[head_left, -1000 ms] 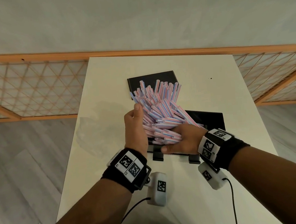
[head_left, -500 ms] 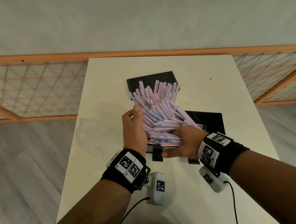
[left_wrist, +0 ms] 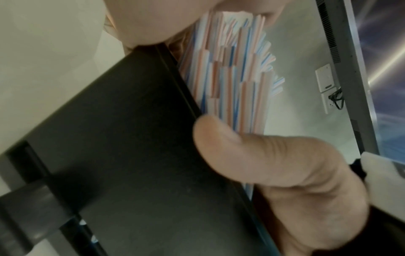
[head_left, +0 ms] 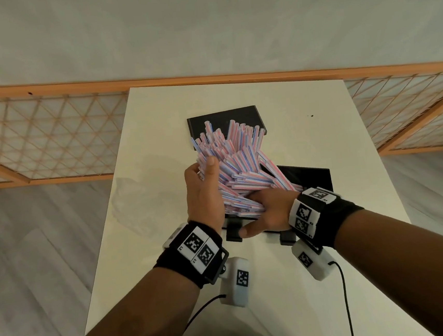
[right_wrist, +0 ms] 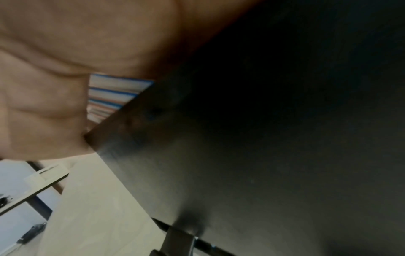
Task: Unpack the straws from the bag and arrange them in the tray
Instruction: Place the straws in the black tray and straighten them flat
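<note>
Pink-and-blue straws [head_left: 242,166] heap above the black tray [head_left: 310,178], gripped by our curled left hand [head_left: 204,196], the grip of our right hand [head_left: 269,213] hidden, so loose ones may slide onto the table [head_left: 306,138].

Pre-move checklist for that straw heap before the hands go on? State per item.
1. Left hand holds the straws: ok, thumb and fingers sit on either side of a bundle.
2. Right hand in contact: ok, at the heap's near end. Its fingers are buried, so grip cannot tell.
3. Straws over the tray: ok.
4. Straws parallel: not ok, they fan out and cross.
5. Heap below the tray rim: not ok, it stands well above it.
6. Bag clear of the tray: cannot tell, no bag plainly in view.
</note>
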Demonstrator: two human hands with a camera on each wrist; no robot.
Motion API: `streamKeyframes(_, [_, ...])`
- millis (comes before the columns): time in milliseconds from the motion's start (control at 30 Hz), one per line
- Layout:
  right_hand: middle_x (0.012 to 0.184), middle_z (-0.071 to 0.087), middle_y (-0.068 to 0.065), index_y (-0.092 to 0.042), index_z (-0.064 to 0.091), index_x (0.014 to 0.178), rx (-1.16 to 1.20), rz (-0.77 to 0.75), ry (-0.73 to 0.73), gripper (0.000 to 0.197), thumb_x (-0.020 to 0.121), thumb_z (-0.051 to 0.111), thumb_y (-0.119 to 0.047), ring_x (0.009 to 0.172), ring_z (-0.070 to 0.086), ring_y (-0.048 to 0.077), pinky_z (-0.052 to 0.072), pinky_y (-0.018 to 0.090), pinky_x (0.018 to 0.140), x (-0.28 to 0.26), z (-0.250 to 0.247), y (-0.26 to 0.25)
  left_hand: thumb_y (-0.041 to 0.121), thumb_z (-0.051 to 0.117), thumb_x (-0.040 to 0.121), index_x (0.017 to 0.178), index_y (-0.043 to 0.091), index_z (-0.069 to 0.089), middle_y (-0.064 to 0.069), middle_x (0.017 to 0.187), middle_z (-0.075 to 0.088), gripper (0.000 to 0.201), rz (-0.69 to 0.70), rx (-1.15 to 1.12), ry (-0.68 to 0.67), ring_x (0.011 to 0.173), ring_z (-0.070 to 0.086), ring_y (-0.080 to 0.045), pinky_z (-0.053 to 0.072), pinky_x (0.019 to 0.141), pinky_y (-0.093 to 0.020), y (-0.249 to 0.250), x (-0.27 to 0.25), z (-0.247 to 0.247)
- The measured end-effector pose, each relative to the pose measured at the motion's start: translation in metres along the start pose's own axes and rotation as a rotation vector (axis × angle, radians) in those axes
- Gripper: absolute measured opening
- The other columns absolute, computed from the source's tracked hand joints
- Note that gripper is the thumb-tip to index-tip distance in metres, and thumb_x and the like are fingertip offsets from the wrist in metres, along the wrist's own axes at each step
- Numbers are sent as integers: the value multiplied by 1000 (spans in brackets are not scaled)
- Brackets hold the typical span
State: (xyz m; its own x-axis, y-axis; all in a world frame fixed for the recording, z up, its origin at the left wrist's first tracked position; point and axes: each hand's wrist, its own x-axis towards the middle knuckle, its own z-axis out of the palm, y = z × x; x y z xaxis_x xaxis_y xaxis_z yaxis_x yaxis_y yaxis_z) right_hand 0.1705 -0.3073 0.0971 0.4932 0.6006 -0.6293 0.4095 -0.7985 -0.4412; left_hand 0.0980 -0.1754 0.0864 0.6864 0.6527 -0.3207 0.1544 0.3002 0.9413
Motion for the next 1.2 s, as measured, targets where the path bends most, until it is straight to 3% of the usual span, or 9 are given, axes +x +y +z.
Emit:
streamKeyframes(267, [88,58,-15,-34,59,104,-25,74,27,56,65,73,-72,89,55,13,41,23,83,-1,-7,2,80,56,72,134,17,45,-6,127,63,89,106,45,14,114,63,-24,51,101,-52,7,-3,-5])
streamKeyframes(400, [114,62,-13,-34,57,127,19,1,24,71,69,71,-72,111,58,13,43,28,100,-3,2,-3,74,51,80,134,26,43,14,120,65,72,149,202,-85,109,65,-3,51,96,-34,2,-9,0])
streamKeyframes(500, [114,57,-11,-32,51,134,-62,14,59,70,77,64,-70,110,54,9,38,22,100,-9,0,-5,75,51,79,140,17,40,2,127,64,85,163,171,-38,115,64,-15,52,100,-41,-1,-5,-5])
streamKeyframes(633, [86,50,-12,-31,50,99,-234,66,226,56,70,63,-77,81,54,15,47,26,74,-28,-6,10,73,50,79,140,12,40,-1,128,59,87,87,54,1,114,60,-12,49,98,-38,2,1,-10])
streamKeyframes(733, [89,52,-10,-29,49,94,-182,-35,335,43,74,67,-63,84,56,19,48,31,75,-40,5,24,77,47,75,138,12,44,2,125,58,91,29,17,27,108,57,-8,44,97,-34,1,2,-9])
streamKeyframes(867, [100,57,-6,-29,51,101,-139,-16,237,37,78,69,-52,96,58,20,47,28,83,-36,21,32,84,46,67,132,16,46,0,124,60,94,-29,34,-15,109,59,-15,46,101,-41,-6,0,-5])
streamKeyframes(1000, [83,67,-5,-24,66,103,-41,-10,245,30,81,71,-45,78,67,18,57,33,76,-33,11,30,82,50,67,126,16,47,2,117,62,88,-14,4,11,103,62,-11,48,96,-39,-5,1,-2])
streamKeyframes(1100, [85,70,-6,-27,66,109,-136,64,155,45,78,68,-59,82,68,16,57,32,81,-28,10,32,81,52,70,129,13,46,-6,122,63,90,-5,9,4,107,63,-22,50,102,-51,-4,0,-3])
streamKeyframes(1200, [101,69,-7,-31,59,123,-153,54,102,60,74,66,-65,92,66,17,54,31,87,-24,12,29,80,51,73,131,14,45,-12,127,61,88,-10,46,-3,106,62,-17,51,100,-45,-1,-1,-2])
